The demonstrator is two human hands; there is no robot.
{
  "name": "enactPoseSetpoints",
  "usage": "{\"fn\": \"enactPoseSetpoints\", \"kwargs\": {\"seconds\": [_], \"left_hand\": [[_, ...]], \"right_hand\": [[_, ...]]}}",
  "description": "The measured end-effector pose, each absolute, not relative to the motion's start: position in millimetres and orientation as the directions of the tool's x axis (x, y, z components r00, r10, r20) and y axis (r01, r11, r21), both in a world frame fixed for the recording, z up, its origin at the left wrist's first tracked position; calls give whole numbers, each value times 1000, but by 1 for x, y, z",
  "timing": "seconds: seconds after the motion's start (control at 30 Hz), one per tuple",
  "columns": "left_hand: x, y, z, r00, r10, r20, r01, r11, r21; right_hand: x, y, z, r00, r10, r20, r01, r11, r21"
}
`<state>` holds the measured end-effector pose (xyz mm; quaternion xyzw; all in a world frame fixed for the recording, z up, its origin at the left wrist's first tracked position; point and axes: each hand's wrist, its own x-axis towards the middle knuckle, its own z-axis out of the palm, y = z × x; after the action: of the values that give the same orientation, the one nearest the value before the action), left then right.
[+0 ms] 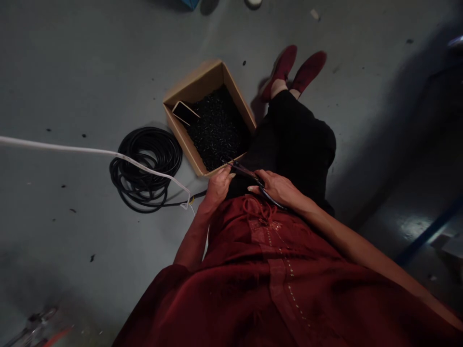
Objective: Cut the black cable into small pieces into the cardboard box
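Note:
My left hand (219, 185) is closed around the end part of a black cable, at the near edge of a cardboard box (191, 148). My right hand (277, 187) grips scissors (246, 171), whose blades point left over the box's near corner, close to my left fingertips. Many small black pieces (217, 125) cover the bottom of the box, and a small open carton (185, 113) lies among them. Left of the box, a coil of black cable (144, 166) rests on the floor, with a length running to my left hand.
A white cord (72, 148) crosses from the left edge to beside my left forearm. My crossed legs (296, 140) stretch out right of the box. Small dark scraps dot the grey floor (90, 86). A blue bar (430, 231) stands at the right.

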<state>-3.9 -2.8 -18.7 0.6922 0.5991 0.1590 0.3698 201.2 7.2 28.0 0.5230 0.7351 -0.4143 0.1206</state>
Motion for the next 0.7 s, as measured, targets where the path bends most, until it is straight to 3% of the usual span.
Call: {"fn": "enactPoseSetpoints", "kwargs": {"seconds": [0.3,0.7], "left_hand": [[-4,-2,-13,303,933,-194,740,-102,665],[-2,-4,-18,279,937,-210,745,-73,663]], "right_hand": [[190,12,24,-446,671,-592,865,152,-479],[194,9,15,-454,666,-592,856,142,-497]]}}
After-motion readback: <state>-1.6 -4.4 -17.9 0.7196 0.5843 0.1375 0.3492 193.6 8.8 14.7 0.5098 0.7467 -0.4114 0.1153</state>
